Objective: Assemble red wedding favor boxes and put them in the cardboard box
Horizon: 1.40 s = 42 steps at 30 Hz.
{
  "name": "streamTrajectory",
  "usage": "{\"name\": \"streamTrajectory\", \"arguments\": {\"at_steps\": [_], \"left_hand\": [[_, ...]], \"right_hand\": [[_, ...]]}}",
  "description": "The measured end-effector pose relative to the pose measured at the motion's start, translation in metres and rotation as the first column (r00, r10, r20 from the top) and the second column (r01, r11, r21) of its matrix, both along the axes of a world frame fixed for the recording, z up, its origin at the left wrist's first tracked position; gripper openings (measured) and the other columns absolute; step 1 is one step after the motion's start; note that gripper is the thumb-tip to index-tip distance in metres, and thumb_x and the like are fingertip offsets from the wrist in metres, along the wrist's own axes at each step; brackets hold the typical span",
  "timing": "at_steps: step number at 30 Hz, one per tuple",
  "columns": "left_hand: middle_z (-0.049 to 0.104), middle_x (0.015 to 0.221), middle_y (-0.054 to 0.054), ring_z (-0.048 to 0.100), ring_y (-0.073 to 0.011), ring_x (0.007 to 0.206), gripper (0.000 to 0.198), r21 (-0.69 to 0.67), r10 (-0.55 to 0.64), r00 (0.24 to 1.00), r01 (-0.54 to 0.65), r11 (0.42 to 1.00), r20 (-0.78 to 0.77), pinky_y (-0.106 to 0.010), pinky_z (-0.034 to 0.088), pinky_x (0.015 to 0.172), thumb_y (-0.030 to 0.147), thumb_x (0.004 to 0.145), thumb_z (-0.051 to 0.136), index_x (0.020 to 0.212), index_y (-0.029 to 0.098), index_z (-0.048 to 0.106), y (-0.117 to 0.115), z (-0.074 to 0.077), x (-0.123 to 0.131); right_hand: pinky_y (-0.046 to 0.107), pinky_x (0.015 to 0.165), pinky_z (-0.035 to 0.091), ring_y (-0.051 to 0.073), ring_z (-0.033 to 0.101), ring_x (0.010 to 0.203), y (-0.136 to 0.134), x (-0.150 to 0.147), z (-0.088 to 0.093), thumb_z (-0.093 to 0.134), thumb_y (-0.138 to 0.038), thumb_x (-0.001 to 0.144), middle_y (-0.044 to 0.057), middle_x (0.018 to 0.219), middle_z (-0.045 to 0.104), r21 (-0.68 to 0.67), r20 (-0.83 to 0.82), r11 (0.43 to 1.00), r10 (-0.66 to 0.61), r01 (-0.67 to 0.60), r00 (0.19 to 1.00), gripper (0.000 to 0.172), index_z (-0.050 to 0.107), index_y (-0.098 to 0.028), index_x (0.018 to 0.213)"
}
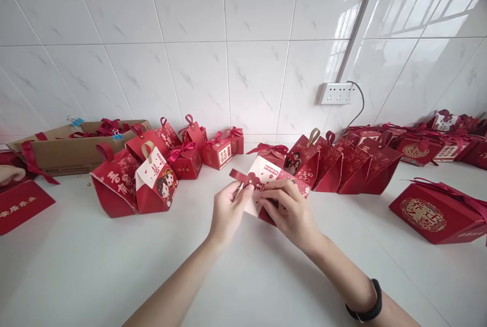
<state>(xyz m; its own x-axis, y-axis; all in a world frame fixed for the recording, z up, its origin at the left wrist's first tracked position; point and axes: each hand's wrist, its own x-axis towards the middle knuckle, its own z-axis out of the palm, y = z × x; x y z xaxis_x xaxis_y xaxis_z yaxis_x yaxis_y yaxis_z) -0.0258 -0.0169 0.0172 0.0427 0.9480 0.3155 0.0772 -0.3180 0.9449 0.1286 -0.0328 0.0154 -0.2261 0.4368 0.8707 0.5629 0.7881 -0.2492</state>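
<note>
One carton (72, 158), two clips (76, 122), perhaps twenty-odd boxes (268, 174).

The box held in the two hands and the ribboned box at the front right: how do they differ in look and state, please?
The held box shows a white panel with red print; the ribboned box shows a round gold emblem on red.
The held box is in the left hand and right hand; the ribboned box rests untouched on the table.
Both have red faces.

You read 安居乐业 on the far-left red cardboard box (23, 210), 囍 on the small cubic red box (213, 157), 乔迁之喜 on the ribboned red box (437, 215) at right; print on your red-and-white paper box (262, 174) is too small.
</note>
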Motion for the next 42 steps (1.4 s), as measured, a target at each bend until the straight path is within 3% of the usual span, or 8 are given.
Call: {"name": "streamTrajectory", "arguments": {"at_steps": [7, 12, 21, 25, 28, 31, 35, 42], "left_hand": [[0.026, 0.053, 0.004, 0.025, -0.0079, 0.05, 0.051, 0.052, -0.128, 0.991, 0.126, 0.991, 0.037, -0.022, 0.021, 0.047, 0.052, 0.083, 0.056, 0.052, 0.016, 0.038, -0.006, 0.012, -0.007], [0.064, 0.112, -0.013, 0.057, -0.0279, 0.104, 0.056, 0.195, -0.502, 0.864, 0.484, 0.853, 0.048, -0.035, 0.047, 0.083, 0.057, 0.091, 0.036, 0.107, 0.015, 0.069, -0.009, 0.007, -0.011], [0.066, 0.108, -0.009, 0.057, -0.021, 0.107, 0.021, 0.521, 0.036, 0.991, 0.036, 0.853, -0.127, -0.036, 0.048, 0.092, 0.021, 0.087, 0.054, 0.102, 0.019, 0.068, -0.006, 0.008, -0.007], [0.061, 0.11, -0.008, 0.062, -0.0174, 0.088, 0.038, 0.253, -0.028, 1.0, 0.025, 0.967, 0.008, -0.026, 0.052, 0.069, 0.028, 0.077, 0.066, 0.113, 0.019, 0.057, -0.002, 0.017, -0.008], [0.064, 0.086, -0.004, 0.058, -0.0129, 0.066, 0.029, 0.004, -0.278, 0.96, 0.278, 0.961, 0.005, -0.021, 0.047, 0.056, 0.034, 0.076, 0.066, 0.098, 0.015, 0.06, -0.004, 0.019, -0.006], [0.042, 0.052, 0.004, 0.04, -0.0074, 0.049, 0.033, 0.01, -0.187, 0.982, 0.187, 0.982, -0.04, -0.018, 0.034, 0.046, 0.036, 0.08, 0.061, 0.059, 0.016, 0.045, -0.01, 0.013, 0.001], [0.029, 0.048, 0.007, 0.028, -0.0058, 0.045, 0.036, 0.255, -0.021, 0.989, 0.059, 0.965, -0.149, -0.019, 0.026, 0.043, 0.027, 0.086, 0.051, 0.055, 0.017, 0.036, -0.019, 0.004, 0.008], [0.05, 0.058, 0.003, 0.034, -0.0063, 0.046, 0.02, 0.507, 0.047, 0.955, 0.113, 0.854, -0.292, -0.019, 0.032, 0.045, 0.015, 0.088, 0.043, 0.085, 0.011, 0.062, -0.022, 0.002, 0.007]], "right_hand": [[0.038, 0.078, 0.055, 0.023, 0.061, 0.095, -0.003, 0.003, 0.006, 0.064, -0.018, 0.085, 0.011, 0.101, 0.059, 0.157, -0.011, 0.964, -0.216, 0.215, 0.976, 0.02, 0.065, -0.022, 0.105], [0.041, 0.086, 0.053, 0.026, 0.059, 0.107, -0.008, 0.01, 0.013, 0.055, -0.049, 0.088, 0.012, 0.118, 0.06, -0.195, -0.114, 0.98, 0.01, -0.032, 0.993, 0.039, 0.06, -0.023, 0.117], [0.034, 0.073, 0.053, 0.022, 0.064, 0.086, -0.005, 0.018, 0.028, 0.066, -0.049, 0.077, 0.007, 0.095, 0.066, -0.678, -0.475, 0.663, -0.064, -0.319, 0.878, 0.035, 0.064, -0.018, 0.094], [0.025, 0.049, 0.047, 0.014, 0.057, 0.055, -0.004, 0.02, 0.026, 0.073, -0.047, 0.07, -0.001, 0.067, 0.06, -0.712, -0.555, 0.55, -0.063, -0.436, 0.829, 0.037, 0.059, -0.02, 0.091], [0.029, 0.054, 0.05, 0.015, 0.059, 0.061, -0.003, 0.016, 0.021, 0.069, -0.044, 0.076, -0.001, 0.07, 0.059, -0.65, -0.455, 0.706, -0.063, -0.283, 0.888, 0.032, 0.057, -0.022, 0.095], [0.038, 0.076, 0.052, 0.021, 0.06, 0.091, -0.001, 0.009, 0.013, 0.067, -0.032, 0.079, 0.005, 0.095, 0.06, -0.354, -0.322, 0.933, -0.189, 0.067, 0.928, 0.023, 0.056, -0.023, 0.097], [0.039, 0.077, 0.053, 0.021, 0.059, 0.091, -0.003, 0.001, 0.007, 0.065, -0.025, 0.082, 0.007, 0.096, 0.054, -0.065, -0.189, 0.96, -0.279, 0.272, 0.941, 0.008, 0.058, -0.022, 0.085], [0.031, 0.068, 0.054, 0.018, 0.062, 0.082, -0.008, -0.002, 0.009, 0.069, -0.027, 0.081, 0.005, 0.091, 0.06, -0.148, -0.173, 0.966, -0.234, 0.21, 0.957, 0.014, 0.062, -0.022, 0.092]]}}
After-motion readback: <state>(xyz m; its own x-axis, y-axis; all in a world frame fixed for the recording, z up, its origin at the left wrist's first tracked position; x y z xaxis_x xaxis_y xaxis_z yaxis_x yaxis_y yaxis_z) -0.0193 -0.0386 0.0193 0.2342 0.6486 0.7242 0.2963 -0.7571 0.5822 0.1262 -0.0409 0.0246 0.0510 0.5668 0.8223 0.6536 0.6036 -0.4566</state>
